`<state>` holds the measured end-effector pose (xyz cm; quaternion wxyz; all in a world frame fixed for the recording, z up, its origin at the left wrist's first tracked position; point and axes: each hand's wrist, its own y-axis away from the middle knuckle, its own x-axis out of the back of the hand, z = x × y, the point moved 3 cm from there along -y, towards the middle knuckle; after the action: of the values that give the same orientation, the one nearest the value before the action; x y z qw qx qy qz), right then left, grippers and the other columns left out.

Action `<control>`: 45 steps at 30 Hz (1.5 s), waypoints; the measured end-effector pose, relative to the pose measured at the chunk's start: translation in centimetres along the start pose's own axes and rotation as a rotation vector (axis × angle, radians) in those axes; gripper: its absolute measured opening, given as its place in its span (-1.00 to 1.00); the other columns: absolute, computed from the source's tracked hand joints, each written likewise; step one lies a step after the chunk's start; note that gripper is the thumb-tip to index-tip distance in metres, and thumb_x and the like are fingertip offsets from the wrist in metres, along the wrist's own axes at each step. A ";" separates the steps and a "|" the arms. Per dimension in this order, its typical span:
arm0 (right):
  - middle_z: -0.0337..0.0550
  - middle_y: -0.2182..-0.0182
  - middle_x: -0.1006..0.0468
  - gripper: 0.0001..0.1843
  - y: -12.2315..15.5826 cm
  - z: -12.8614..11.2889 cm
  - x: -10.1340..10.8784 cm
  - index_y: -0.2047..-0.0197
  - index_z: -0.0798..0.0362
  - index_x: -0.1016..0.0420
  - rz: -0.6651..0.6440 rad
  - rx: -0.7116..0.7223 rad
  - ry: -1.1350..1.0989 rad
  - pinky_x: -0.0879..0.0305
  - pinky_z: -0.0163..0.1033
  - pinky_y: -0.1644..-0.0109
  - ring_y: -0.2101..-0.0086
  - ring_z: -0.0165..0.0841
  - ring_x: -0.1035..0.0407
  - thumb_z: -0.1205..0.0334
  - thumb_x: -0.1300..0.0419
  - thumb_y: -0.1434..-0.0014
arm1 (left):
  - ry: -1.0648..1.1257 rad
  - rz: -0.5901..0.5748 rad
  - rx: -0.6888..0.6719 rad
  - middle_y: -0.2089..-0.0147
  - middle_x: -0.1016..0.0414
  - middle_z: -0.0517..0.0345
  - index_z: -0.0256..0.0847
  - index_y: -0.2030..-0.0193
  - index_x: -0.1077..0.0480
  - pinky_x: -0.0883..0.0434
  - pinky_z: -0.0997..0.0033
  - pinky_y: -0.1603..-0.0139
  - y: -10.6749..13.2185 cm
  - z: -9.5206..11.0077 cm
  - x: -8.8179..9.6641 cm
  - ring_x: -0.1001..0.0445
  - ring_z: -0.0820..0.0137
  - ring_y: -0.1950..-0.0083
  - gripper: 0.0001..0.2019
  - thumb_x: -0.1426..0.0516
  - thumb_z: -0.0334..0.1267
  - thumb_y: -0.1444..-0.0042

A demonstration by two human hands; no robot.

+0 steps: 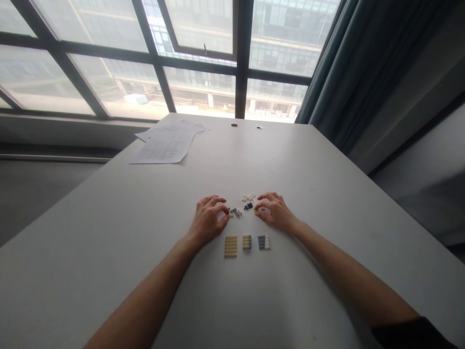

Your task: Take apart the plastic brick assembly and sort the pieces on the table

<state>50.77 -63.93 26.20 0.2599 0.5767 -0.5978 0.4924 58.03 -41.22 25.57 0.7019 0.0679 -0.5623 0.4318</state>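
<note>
My left hand (209, 219) rests on the table at the left of some small toy bricks, thumb and forefinger curled together at their edge. What those fingertips hold, if anything, is too small to tell. Grey and white bricks (236, 212) lie just beside them. On the other side, my right hand (276, 211) pinches what looks like a small tan brick (255, 211). Between the hands are black bricks (248, 206) and, slightly farther off, white bricks (248, 197). Nearer me, in a row, lie a tan studded plate (230, 246), a tan-and-grey block (247, 242) and a grey-and-white block (264, 242).
The white table (232, 300) runs toward a large framed window (203, 58). Printed papers (169, 143) lie at its far left. Two small round fittings, one dark (234, 125), sit near the far edge. A dark curtain (337, 68) hangs at the right.
</note>
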 end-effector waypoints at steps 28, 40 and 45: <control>-0.03 -0.04 -0.41 -0.73 5.6 -3.3 3.1 0.14 0.00 -0.48 0.126 -0.211 -0.650 -0.27 -0.06 -0.05 -0.01 -0.19 -0.32 0.03 -0.10 -0.23 | 0.030 -0.014 0.014 0.00 -0.48 0.10 -0.08 0.37 -0.51 -0.09 -0.01 -0.25 -0.2 0.1 0.1 -0.28 0.15 -0.16 -0.90 -0.16 -0.19 -0.05; -0.07 -0.06 -0.39 -0.82 9.1 -9.1 -0.9 0.10 -0.04 -0.44 0.007 0.199 0.039 -0.09 0.01 -0.17 -0.12 -0.16 -0.13 0.24 -0.19 -0.20 | 0.017 0.004 -0.005 0.01 -0.48 0.12 -0.07 0.38 -0.51 -0.10 0.03 -0.23 0.0 -0.1 -0.1 -0.28 0.16 -0.15 -0.90 -0.16 -0.19 -0.06; -0.10 -0.09 -0.37 -0.86 8.8 -9.6 -1.2 0.13 -0.02 -0.44 -0.027 0.215 0.051 -0.04 0.02 -0.18 -0.12 -0.15 -0.13 0.24 -0.17 -0.21 | 0.027 0.001 -0.002 0.01 -0.48 0.14 -0.06 0.39 -0.50 -0.10 0.03 -0.23 -0.1 0.0 0.0 -0.28 0.17 -0.15 -0.91 -0.16 -0.21 -0.05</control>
<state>40.19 -56.16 26.21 0.2180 0.5965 -0.5269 0.5648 58.08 -41.27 25.60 0.7092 0.0613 -0.5534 0.4325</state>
